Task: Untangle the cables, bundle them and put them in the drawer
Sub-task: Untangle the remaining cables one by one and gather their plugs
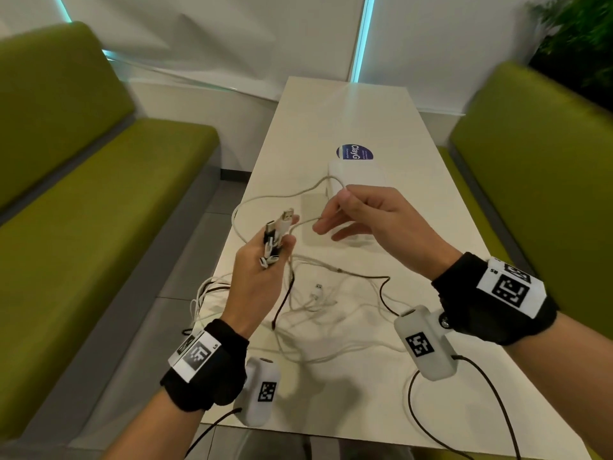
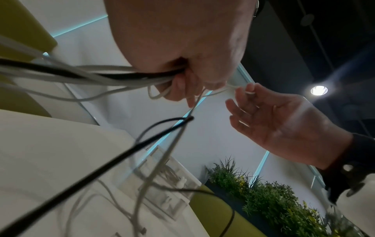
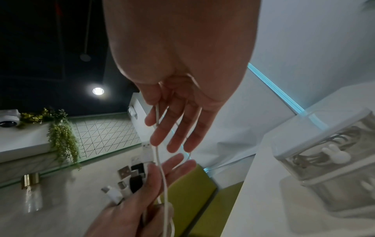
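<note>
My left hand [image 1: 285, 242] is raised over the table and grips a bunch of cable plugs [image 1: 277, 232], white and black, whose ends stick up. From it a white cable [image 1: 265, 199] loops away to my right hand [image 1: 331, 210], which pinches it between thumb and forefinger, the other fingers spread. The right wrist view has that cable [image 3: 157, 128] running down from the right hand [image 3: 160, 112] to the plugs [image 3: 131, 176]. A loose tangle of white and black cables [image 1: 318, 300] lies on the table below. The translucent drawer box [image 1: 361, 175] stands just behind my right hand.
The narrow white table [image 1: 348, 111] carries a round blue sticker [image 1: 354, 152]. Green benches [image 1: 83, 210] [image 1: 547, 161] flank it. Some cables hang over the table's left edge [image 1: 205, 290]. The drawer box [image 3: 288, 149] holds coiled cables inside.
</note>
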Motion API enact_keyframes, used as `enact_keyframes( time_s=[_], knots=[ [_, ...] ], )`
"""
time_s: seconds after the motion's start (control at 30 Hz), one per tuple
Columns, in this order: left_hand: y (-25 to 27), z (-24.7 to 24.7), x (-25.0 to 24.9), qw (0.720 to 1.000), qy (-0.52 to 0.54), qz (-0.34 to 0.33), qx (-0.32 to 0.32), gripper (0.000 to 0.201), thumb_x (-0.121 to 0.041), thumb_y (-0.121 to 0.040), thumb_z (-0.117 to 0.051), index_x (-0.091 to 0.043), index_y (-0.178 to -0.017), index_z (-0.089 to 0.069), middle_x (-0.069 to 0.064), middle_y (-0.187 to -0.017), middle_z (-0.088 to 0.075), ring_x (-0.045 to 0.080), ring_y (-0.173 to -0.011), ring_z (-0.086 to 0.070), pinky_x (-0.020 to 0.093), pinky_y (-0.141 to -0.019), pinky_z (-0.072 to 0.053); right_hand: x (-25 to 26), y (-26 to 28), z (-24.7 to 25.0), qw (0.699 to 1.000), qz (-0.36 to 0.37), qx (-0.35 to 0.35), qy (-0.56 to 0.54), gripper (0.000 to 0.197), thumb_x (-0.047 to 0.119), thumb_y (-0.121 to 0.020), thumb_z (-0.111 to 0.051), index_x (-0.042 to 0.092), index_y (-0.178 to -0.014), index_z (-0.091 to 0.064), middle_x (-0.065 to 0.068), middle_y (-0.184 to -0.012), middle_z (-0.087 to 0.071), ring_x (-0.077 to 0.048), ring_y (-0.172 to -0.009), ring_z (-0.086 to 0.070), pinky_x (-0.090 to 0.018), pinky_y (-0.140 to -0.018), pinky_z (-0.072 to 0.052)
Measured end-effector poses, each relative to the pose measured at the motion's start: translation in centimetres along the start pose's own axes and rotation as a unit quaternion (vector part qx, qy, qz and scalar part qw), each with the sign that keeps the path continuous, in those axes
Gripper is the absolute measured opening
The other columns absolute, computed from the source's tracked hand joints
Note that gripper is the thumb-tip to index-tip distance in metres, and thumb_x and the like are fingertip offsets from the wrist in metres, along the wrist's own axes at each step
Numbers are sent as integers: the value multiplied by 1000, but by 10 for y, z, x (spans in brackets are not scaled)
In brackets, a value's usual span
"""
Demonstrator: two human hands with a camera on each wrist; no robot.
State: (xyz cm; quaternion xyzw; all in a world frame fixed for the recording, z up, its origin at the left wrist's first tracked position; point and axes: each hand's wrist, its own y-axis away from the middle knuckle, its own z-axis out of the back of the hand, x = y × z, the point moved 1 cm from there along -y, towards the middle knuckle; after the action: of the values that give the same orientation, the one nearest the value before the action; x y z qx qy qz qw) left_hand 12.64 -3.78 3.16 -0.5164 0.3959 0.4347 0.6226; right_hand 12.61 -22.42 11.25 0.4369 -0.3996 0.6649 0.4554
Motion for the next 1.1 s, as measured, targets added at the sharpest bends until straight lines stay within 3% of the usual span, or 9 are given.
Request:
enact_keyframes(
  time_s=[0.17,0.3,0.4,0.53,0.7,0.77,0.87,0.97,1.1],
  knots=[
    [-6,-3,10,995,-76,39,57,19,-24,-99,-53,-22,-92,-71,-4,-70,-71,0,-50,-49,19,-56,-36,-12,2,-2,999,-2,-33,-6,36,22,-106,-37,-3,-103,-63,-15,-94,-74,-29,-88,-70,-42,-77,-56],
    [-9,3,16,995,-43,87,6,23,-26,-100,-53,-18,-88,-70,-2,-66,-66,-1,-44,-47,24,-54,-33,-43,15,-14,986,-45,4,162,25,33,-101,-50,19,-121,-57,1,-84,-73,-13,-65,-66,-27,-62,-51],
    [-11,6,15,995,-35,91,16,23,-30,-100,-52,-19,-90,-69,0,-69,-68,15,-40,-50,23,-51,-40,-67,25,-27,943,-122,129,281,51,56,-92,-55,33,-137,-46,10,-82,-71,2,-70,-63,-20,-71,-47],
    [-13,12,17,995,-41,93,20,25,-33,-100,-50,-19,-93,-69,2,-73,-69,21,-41,-58,19,-53,-41,-94,38,-39,866,-187,200,418,83,72,-79,-58,30,-146,-35,-2,-104,-69,-22,-106,-62,-32,-83,-46],
    [-6,8,19,995,-9,103,15,27,-32,-100,-49,-13,-97,-68,4,-74,-69,24,-47,-64,11,-53,-41,-111,63,-77,831,-241,254,432,114,87,-64,-57,17,-149,-27,-5,-117,-65,-25,-104,-61,-38,-85,-52],
    [-4,6,19,994,9,106,8,26,-31,-100,-49,-12,-97,-68,4,-73,-68,23,-47,-65,10,-53,-42,-117,66,-94,834,-235,235,440,105,80,-68,-62,13,-143,-31,-5,-117,-64,-26,-103,-61,-37,-80,-51],
    [-4,6,20,995,16,103,4,27,-30,-100,-50,-10,-98,-67,8,-74,-68,23,-47,-64,10,-50,-41,-127,61,-97,847,-229,203,435,66,47,-84,-69,14,-130,-35,-11,-114,-62,-32,-101,-61,-33,-69,-42],
    [-6,8,20,995,14,101,2,26,-28,-100,-49,-8,-97,-67,12,-75,-67,23,-46,-63,10,-47,-39,-136,42,-76,854,-215,186,435,26,20,-91,-59,10,-114,-54,-16,-110,-64,-35,-102,-61,-37,-77,-48],
    [-7,10,23,995,28,98,-2,26,-31,-99,-51,-12,-92,-68,7,-72,-66,26,-48,-65,16,-53,-46,-127,9,-40,871,-156,125,448,23,11,-92,-55,13,-113,-65,-10,-108,-66,-29,-103,-61,-31,-82,-44]
  ],
)
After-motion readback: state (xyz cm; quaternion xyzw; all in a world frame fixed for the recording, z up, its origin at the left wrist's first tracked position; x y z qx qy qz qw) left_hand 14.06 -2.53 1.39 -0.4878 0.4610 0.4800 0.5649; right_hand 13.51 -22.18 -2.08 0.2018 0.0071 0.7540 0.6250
